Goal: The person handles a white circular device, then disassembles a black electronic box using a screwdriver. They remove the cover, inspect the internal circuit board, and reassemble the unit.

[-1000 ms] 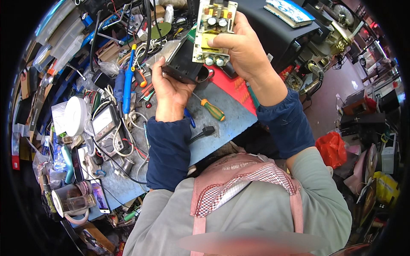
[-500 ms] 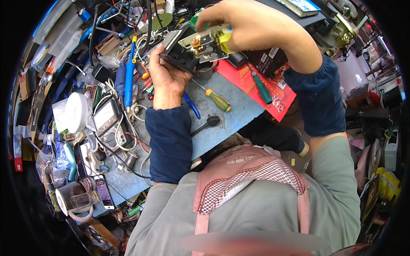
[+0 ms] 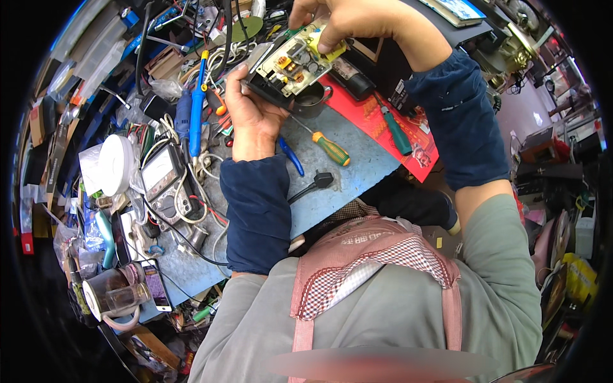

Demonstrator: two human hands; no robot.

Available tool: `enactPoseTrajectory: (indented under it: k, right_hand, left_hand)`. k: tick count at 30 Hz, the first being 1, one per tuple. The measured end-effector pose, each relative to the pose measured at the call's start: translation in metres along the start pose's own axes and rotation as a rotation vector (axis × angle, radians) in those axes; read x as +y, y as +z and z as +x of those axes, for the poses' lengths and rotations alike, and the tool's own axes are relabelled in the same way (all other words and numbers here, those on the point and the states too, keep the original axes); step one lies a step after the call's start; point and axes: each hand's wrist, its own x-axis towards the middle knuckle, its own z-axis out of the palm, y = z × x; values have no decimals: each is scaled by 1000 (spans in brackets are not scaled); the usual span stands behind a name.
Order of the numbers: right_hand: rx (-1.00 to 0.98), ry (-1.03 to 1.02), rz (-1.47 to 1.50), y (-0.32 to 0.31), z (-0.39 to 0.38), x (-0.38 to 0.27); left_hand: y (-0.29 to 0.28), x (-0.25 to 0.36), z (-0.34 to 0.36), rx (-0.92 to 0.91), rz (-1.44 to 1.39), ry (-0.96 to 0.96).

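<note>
My left hand [image 3: 255, 121] is closed around a black plastic housing [image 3: 271, 94], thumb up along its side. A circuit board [image 3: 281, 78] with copper coils, capacitors and a yellow-wrapped block lies over the housing, its component side facing up. My right hand [image 3: 357, 22] grips the board's far right end by the yellow block, thumb on top; some of its fingers are hidden behind the board. Whether the board is seated in the housing I cannot tell. Below them rest a yellow-green screwdriver [image 3: 332, 150], a blue tool handle [image 3: 292, 157] and a black power plug [image 3: 324, 179].
A green-handled screwdriver [image 3: 397, 135] lies on red paper [image 3: 420, 153] at the right. Leftward crowd a blue soldering iron [image 3: 196, 121], a multimeter [image 3: 171, 198], tangled cables, a phone [image 3: 156, 285] and a glass jug [image 3: 118, 295]. A dark round cup [image 3: 311, 102] stands behind the screwdriver.
The circuit board has tipped so its component side shows more fully, and it sits closer over the housing. My right hand has shifted up and left, its thumb coming into sight.
</note>
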Motion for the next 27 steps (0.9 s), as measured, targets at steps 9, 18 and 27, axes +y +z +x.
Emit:
enactPoseTrajectory:
  k: [9, 18, 27]
  right_hand:
    - [592, -36, -135, 62, -25, 20]
    - [714, 135, 532, 105, -39, 61]
    - [866, -240, 473, 93, -42, 14]
  left_hand:
    - [-9, 0, 3, 101, 28, -5]
    - [-6, -6, 7, 31, 19, 20]
    - [-6, -4, 7, -54, 34, 53]
